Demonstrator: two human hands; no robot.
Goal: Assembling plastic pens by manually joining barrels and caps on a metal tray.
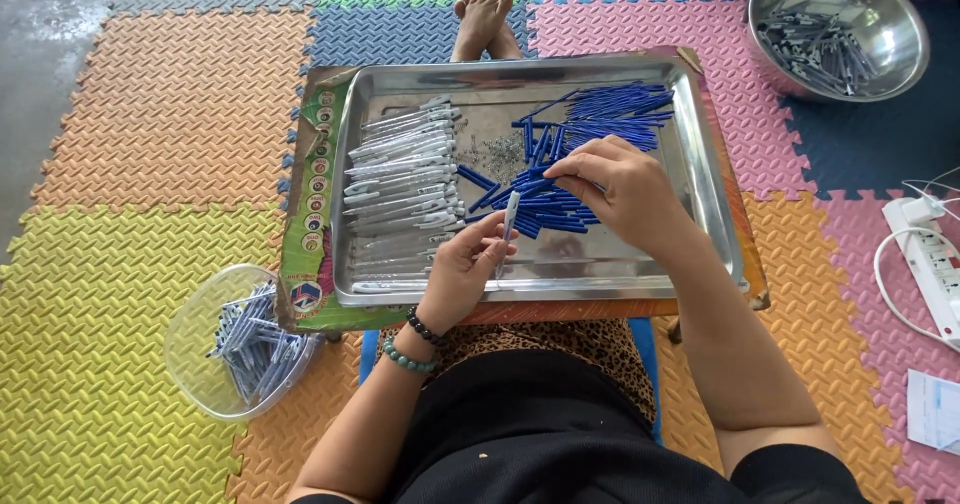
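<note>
A slim white plastic pen barrel (509, 219) stands nearly upright over the shallow steel tray (712, 179), grasped in the left hand (462, 272). The right hand (617, 186) pinches a thin blue refill (535, 186) from the heap of blue refills (610, 114). White barrels (400, 179) lie stacked left.

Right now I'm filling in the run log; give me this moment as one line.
left hand: holds pen barrel upright | right hand: fingertips on blue pen parts | steel tray: pen barrels in rows at its left
</note>
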